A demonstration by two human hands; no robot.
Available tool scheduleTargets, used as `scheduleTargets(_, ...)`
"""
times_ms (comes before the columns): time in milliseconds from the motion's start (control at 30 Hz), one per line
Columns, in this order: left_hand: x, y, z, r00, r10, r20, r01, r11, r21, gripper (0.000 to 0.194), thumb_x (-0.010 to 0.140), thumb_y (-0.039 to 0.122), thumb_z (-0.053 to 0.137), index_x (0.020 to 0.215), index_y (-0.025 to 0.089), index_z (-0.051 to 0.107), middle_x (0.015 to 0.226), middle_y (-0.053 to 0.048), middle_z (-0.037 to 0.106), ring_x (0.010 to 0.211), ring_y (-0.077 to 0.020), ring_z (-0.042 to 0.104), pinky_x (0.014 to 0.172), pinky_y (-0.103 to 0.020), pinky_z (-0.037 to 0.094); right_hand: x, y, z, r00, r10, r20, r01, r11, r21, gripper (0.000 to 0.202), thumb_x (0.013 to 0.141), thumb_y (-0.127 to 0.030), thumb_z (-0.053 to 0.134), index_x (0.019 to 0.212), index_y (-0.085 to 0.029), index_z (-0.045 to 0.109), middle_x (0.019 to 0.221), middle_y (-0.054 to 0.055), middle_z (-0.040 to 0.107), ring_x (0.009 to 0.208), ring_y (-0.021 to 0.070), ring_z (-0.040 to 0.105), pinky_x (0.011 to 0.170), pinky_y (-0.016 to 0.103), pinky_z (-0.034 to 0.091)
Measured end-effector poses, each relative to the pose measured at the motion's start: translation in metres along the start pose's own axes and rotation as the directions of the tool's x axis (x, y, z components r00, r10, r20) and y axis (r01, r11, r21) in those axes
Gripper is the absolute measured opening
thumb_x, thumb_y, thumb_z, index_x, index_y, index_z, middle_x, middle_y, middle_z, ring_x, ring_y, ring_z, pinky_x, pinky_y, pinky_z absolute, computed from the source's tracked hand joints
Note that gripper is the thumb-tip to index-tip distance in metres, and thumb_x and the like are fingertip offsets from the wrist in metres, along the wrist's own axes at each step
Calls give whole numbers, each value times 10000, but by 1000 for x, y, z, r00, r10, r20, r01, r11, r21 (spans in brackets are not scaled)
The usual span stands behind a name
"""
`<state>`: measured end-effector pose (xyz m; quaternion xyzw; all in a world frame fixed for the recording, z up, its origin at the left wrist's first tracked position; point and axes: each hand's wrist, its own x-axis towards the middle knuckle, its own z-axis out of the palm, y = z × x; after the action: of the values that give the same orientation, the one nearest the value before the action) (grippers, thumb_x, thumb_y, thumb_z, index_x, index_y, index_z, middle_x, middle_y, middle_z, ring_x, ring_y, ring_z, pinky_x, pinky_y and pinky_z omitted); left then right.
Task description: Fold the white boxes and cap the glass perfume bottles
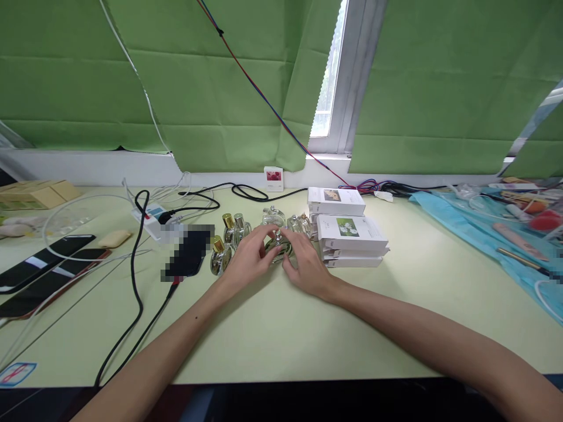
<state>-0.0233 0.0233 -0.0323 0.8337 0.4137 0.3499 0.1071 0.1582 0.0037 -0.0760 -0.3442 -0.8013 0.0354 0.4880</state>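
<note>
Both hands meet over a small clear glass bottle (278, 239) with a silvery top, near the middle of the table. My left hand (253, 255) has its fingers curled round the bottle's left side. On the other side, the fingers of my right hand (305, 265) are bent against it. More glass bottles stand around them: one behind (273, 215), some with gold caps to the left (220, 257), and others (299, 224) behind my right hand. Beside my right hand are stacked white boxes (352, 234) with a flower picture on top.
Left of the bottles lie a dark phone (190, 252), black cables (136, 281), a power strip (152, 221) and two more dark devices (41, 261). A small white box (273, 179) stands at the back. Blue sheeting (479, 234) with assorted items covers the right side.
</note>
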Motion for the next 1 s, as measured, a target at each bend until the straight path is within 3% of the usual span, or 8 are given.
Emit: scheduleTargets(1000,-1,-3,2,1000,8,21,-9,999,36,298,955,313,590,1232,206,607,974,-46,679,582,-124,533,683,-297,488,0,1,1,1000,4,9,-4,1000,-9,602,895,-77,504,1477,-194,400,1308,145,624,1245,296,569,1065,504,512)
